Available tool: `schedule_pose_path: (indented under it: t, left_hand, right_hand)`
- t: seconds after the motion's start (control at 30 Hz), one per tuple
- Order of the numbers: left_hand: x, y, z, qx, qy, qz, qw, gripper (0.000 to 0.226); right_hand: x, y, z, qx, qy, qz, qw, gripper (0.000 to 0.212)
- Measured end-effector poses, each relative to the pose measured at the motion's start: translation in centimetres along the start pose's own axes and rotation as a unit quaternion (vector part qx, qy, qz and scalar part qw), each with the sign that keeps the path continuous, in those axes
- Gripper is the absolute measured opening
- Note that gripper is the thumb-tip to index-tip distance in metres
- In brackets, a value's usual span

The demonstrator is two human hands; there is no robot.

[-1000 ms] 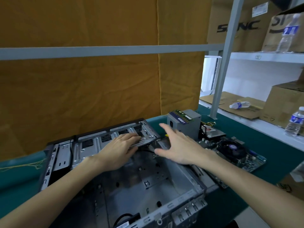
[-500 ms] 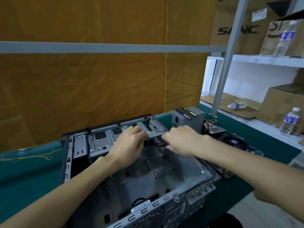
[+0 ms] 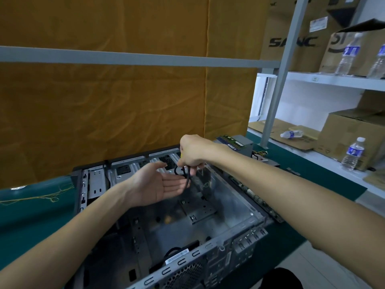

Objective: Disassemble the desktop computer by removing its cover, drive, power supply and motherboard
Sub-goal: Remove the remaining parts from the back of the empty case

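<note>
While the right hand (image 3: 192,153) pinches a looped black cable (image 3: 186,173) with curled fingers above the far end of the opened computer case (image 3: 220,202), the left hand (image 3: 155,185) lies palm up just beneath it, fingers straight and together, their tips touching the hanging cable. The case lies on its side on the green desk (image 3: 31,215), its interior bare metal; a white barcode sticker (image 3: 177,256) sits on its near rim, the print too small to read. Beyond the right wrist stands the grey power supply (image 3: 242,143) with a labelled memory stick (image 3: 230,141) on top, and a circuit board (image 3: 253,195) lies beside the case. A cardboard box (image 3: 291,41) on the shelf reads "SANC". Water bottles (image 3: 353,154) carry blue labels, illegible.
</note>
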State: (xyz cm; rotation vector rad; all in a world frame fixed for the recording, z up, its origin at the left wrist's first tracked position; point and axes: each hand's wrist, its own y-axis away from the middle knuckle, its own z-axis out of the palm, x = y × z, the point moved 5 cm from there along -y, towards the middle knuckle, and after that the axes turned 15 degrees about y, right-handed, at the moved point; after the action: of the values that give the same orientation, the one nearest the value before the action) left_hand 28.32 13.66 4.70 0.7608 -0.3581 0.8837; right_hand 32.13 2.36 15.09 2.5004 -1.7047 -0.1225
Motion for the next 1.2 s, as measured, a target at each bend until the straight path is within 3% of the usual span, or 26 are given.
schedule_pose_path:
  t: [0.23,0.37,0.5,0.6,0.7,0.77,0.9,1.0,1.2]
  left_hand:
    - [-1.4,-1.9,1.2,0.04,-0.035,-0.003,0.999,0.053]
    - [-3.2,-3.3,1.6,0.078,-0.076,-0.022,0.994,0.041]
    - [-4.8,-4.8,1.8,0.1,-0.112,-0.024,0.988,0.02]
    - [-5.3,-5.9,1.9,0.108,-0.124,-0.02,0.986,0.018]
    - [-5.4,-7.0,1.9,0.118,-0.128,-0.013,0.985,0.018]
    - [-5.5,-7.6,1.9,0.117,-0.133,-0.012,0.984,0.019]
    - [-6.0,-8.7,1.3,0.104,-0.166,-0.012,0.981,0.022]
    - [-6.0,-9.5,0.8,0.105,-0.206,0.044,0.972,0.02]
    - [-6.1,-10.5,1.1,0.098,-0.237,0.091,0.962,0.024]
  right_hand:
    - [2.6,2.7,3.4,0.112,0.061,-0.036,0.991,0.034]
    - [4.7,3.6,7.5,0.042,-0.074,-0.053,0.995,0.029]
    - [5.9,4.1,8.7,0.03,-0.005,-0.063,0.998,0.049]
    - [6.8,3.9,7.0,0.099,-0.054,-0.057,0.992,0.053]
    - [8.7,3.1,5.7,0.21,-0.089,0.007,0.974,0.041]
    - [9.7,2.3,5.8,0.237,-0.087,0.05,0.966,0.034]
    - [10.8,0.0,7.1,0.193,-0.118,0.072,0.971,0.027]
    - [10.6,-1.1,8.1,0.159,-0.118,0.064,0.978,0.027]
    - [10.8,-1.3,9.4,0.151,-0.144,0.066,0.976,0.035]
